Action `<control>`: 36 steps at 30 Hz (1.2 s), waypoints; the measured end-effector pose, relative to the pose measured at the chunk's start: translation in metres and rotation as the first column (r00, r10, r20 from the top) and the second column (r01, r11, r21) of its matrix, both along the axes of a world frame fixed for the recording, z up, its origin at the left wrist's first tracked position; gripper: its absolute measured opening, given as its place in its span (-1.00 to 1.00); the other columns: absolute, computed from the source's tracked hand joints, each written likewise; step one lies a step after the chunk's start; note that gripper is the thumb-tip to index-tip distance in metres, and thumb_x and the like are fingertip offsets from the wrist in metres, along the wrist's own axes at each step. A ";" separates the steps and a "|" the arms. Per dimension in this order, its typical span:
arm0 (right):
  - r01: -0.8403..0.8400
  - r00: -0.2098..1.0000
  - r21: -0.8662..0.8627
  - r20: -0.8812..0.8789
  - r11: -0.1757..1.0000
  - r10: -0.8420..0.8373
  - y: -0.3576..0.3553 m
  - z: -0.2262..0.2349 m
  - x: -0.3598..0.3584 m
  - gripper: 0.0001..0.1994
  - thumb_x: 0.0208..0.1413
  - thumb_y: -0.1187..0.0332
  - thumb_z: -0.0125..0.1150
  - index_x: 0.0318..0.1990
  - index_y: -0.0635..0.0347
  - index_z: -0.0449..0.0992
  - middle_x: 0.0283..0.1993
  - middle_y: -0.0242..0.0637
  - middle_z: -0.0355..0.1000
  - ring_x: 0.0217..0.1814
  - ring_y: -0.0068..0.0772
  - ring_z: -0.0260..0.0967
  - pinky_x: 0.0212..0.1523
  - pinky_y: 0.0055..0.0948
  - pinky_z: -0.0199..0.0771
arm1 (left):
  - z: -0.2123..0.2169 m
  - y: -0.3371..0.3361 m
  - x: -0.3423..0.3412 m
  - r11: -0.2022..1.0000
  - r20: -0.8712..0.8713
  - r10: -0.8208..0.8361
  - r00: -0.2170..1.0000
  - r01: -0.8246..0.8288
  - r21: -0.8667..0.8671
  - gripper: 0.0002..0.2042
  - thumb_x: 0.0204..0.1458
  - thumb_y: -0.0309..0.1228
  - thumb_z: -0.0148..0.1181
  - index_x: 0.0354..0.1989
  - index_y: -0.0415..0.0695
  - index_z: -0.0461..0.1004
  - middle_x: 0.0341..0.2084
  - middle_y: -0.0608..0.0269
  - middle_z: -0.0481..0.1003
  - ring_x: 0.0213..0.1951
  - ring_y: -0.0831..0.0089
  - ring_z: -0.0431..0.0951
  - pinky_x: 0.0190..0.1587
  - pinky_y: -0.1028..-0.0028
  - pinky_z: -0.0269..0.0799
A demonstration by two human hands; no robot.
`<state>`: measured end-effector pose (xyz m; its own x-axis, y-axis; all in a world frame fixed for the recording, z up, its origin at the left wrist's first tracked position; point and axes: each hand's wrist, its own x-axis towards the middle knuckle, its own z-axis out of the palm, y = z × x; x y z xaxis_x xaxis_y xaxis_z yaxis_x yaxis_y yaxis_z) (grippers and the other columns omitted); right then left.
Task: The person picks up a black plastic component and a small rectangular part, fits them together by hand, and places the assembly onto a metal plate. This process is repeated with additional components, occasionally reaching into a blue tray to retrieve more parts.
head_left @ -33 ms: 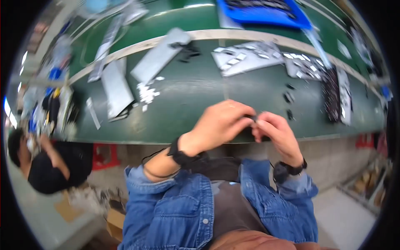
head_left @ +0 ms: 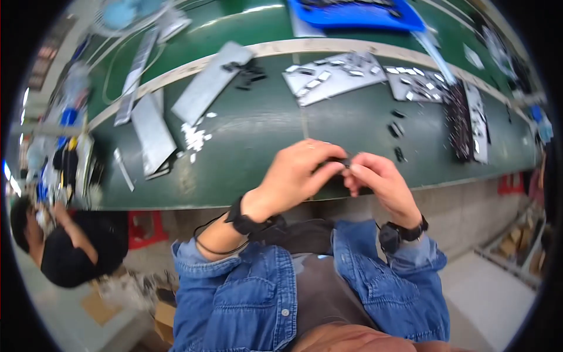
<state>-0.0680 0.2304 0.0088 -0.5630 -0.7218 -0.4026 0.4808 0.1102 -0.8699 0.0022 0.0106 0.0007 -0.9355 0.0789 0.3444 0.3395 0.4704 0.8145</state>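
Note:
Both hands meet over the front edge of the green table (head_left: 246, 158). Between their fingertips is a small dark piece (head_left: 346, 163), mostly hidden by the fingers. My left hand (head_left: 293, 176) pinches it with thumb and forefinger. From the other side, my right hand (head_left: 384, 185) grips it with thumb and curled fingers. Several small black pieces (head_left: 396, 129) lie on the table just beyond my right hand. Left of my left hand is a scattered heap of small white pieces (head_left: 194, 138).
Grey plates stand further back: one (head_left: 205, 88) beside black pieces (head_left: 251, 75), others (head_left: 352, 79) bearing small black-and-white parts. A dark, densely filled strip (head_left: 459, 126) lies at right. A blue tray (head_left: 358, 22) sits at the back. Another person (head_left: 76, 246) sits at far left.
The whole scene, hands included, sits slightly further left in the picture. Both hands keep their pinch on the small dark piece; the fingers look nearly the same.

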 end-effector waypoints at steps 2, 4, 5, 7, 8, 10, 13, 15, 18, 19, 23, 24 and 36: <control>0.062 0.998 0.016 0.022 0.998 -0.062 0.010 -0.002 0.000 -0.80 0.42 0.26 0.12 -0.16 0.21 0.52 -0.20 -0.37 0.54 -0.24 -0.61 0.48 -0.20 -0.53 0.52 | -0.002 0.007 -0.008 0.996 0.066 -0.051 0.996 0.046 0.079 -0.82 0.11 -0.46 0.33 -0.12 -0.17 0.63 -0.26 0.11 0.65 -0.23 0.20 0.64 -0.16 0.31 0.55; 0.077 0.997 0.004 0.020 0.997 -0.077 0.018 -0.004 0.000 -0.80 0.42 0.26 0.12 -0.15 0.20 0.52 -0.19 -0.38 0.55 -0.23 -0.63 0.47 -0.18 -0.54 0.52 | 0.001 0.012 -0.012 0.991 0.216 -0.055 0.975 0.027 0.133 -0.81 0.13 -0.46 0.34 -0.10 -0.19 0.63 -0.26 0.16 0.65 -0.28 0.33 0.63 -0.19 0.40 0.54; 0.066 0.998 -0.010 0.018 0.998 -0.066 0.019 -0.004 0.002 -0.80 0.42 0.26 0.12 -0.15 0.20 0.52 -0.18 -0.38 0.56 -0.22 -0.64 0.47 -0.17 -0.54 0.53 | 0.003 0.013 -0.011 0.989 0.289 -0.040 0.957 -0.003 0.147 -0.81 0.14 -0.46 0.34 -0.08 -0.20 0.64 -0.27 0.18 0.65 -0.30 0.39 0.63 -0.21 0.45 0.53; 0.085 0.996 -0.012 0.007 0.996 -0.085 0.020 -0.001 0.005 -0.80 0.42 0.26 0.12 -0.15 0.20 0.52 -0.18 -0.39 0.56 -0.22 -0.64 0.47 -0.17 -0.54 0.52 | 0.004 0.014 -0.008 0.982 0.308 -0.054 0.950 -0.005 0.188 -0.80 0.14 -0.46 0.35 -0.08 -0.20 0.64 -0.27 0.20 0.66 -0.31 0.44 0.62 -0.22 0.48 0.52; 0.094 0.996 -0.012 -0.006 0.996 -0.094 0.020 0.000 0.005 -0.80 0.42 0.26 0.12 -0.16 0.20 0.52 -0.18 -0.39 0.56 -0.22 -0.64 0.47 -0.17 -0.55 0.52 | 0.004 0.015 -0.007 0.973 0.324 -0.060 0.944 -0.018 0.231 -0.80 0.15 -0.45 0.35 -0.07 -0.20 0.64 -0.27 0.22 0.66 -0.32 0.49 0.60 -0.23 0.50 0.51; 0.104 0.994 -0.013 -0.015 0.995 -0.104 0.019 0.000 0.008 -0.81 0.41 0.26 0.12 -0.16 0.20 0.53 -0.18 -0.39 0.56 -0.22 -0.64 0.47 -0.17 -0.55 0.52 | 0.004 0.015 -0.005 0.962 0.343 -0.066 0.937 -0.031 0.272 -0.80 0.16 -0.45 0.35 -0.06 -0.20 0.64 -0.27 0.24 0.66 -0.33 0.53 0.59 -0.24 0.53 0.49; 0.138 0.990 -0.015 -0.010 0.990 -0.138 0.017 -0.002 0.008 -0.80 0.41 0.26 0.13 -0.18 0.20 0.53 -0.19 -0.39 0.56 -0.22 -0.65 0.47 -0.17 -0.56 0.51 | 0.005 0.016 -0.003 0.952 0.400 -0.055 0.915 -0.072 0.297 -0.79 0.16 -0.45 0.36 -0.05 -0.20 0.64 -0.28 0.26 0.67 -0.30 0.56 0.61 -0.24 0.51 0.49; 0.137 0.990 -0.011 -0.016 0.990 -0.138 0.016 -0.002 0.008 -0.80 0.41 0.26 0.13 -0.18 0.20 0.53 -0.19 -0.39 0.56 -0.23 -0.65 0.47 -0.17 -0.56 0.50 | 0.004 0.017 -0.003 0.959 0.385 -0.036 0.922 -0.076 0.273 -0.79 0.15 -0.45 0.37 -0.06 -0.20 0.64 -0.29 0.26 0.67 -0.29 0.54 0.62 -0.24 0.50 0.50; 0.138 0.990 -0.001 -0.029 0.990 -0.138 0.014 -0.002 0.008 -0.80 0.41 0.26 0.14 -0.19 0.20 0.54 -0.21 -0.39 0.56 -0.23 -0.65 0.46 -0.18 -0.56 0.50 | 0.003 0.018 -0.004 0.971 0.351 -0.001 0.937 -0.084 0.226 -0.80 0.12 -0.46 0.38 -0.09 -0.20 0.65 -0.29 0.25 0.67 -0.27 0.48 0.64 -0.24 0.48 0.51; 0.149 0.988 -0.004 -0.034 0.989 -0.149 0.013 -0.002 0.008 -0.80 0.41 0.27 0.14 -0.20 0.20 0.54 -0.21 -0.39 0.56 -0.24 -0.65 0.46 -0.19 -0.56 0.49 | 0.004 0.019 -0.004 0.989 0.272 0.028 0.962 -0.066 0.133 -0.80 0.11 -0.46 0.38 -0.11 -0.19 0.64 -0.28 0.24 0.67 -0.26 0.43 0.64 -0.23 0.46 0.51; 0.171 0.984 -0.008 -0.051 0.985 -0.171 0.012 -0.005 0.009 -0.80 0.41 0.28 0.14 -0.20 0.21 0.54 -0.22 -0.39 0.56 -0.24 -0.66 0.45 -0.19 -0.57 0.49 | 0.004 0.021 -0.006 0.995 0.083 0.066 0.994 -0.060 -0.073 -0.82 0.07 -0.46 0.39 -0.16 -0.17 0.63 -0.27 0.23 0.66 -0.22 0.31 0.64 -0.22 0.39 0.53; 0.172 0.983 -0.008 -0.061 0.985 -0.172 0.012 -0.006 0.010 -0.81 0.41 0.28 0.13 -0.20 0.21 0.54 -0.22 -0.39 0.56 -0.24 -0.66 0.44 -0.19 -0.57 0.49 | 0.004 0.021 -0.006 0.994 0.061 0.072 0.996 -0.067 -0.089 -0.83 0.06 -0.46 0.39 -0.17 -0.16 0.63 -0.27 0.23 0.66 -0.21 0.27 0.64 -0.22 0.37 0.54; 0.171 0.978 -0.030 -0.113 0.985 -0.174 0.009 -0.013 0.011 -0.81 0.39 0.30 0.16 -0.13 0.25 0.55 -0.20 -0.35 0.57 -0.21 -0.66 0.48 -0.19 -0.58 0.53 | 0.001 0.021 -0.004 0.994 0.043 0.072 0.996 -0.068 -0.088 -0.83 0.06 -0.47 0.39 -0.17 -0.16 0.62 -0.30 0.22 0.66 -0.23 0.26 0.65 -0.23 0.34 0.54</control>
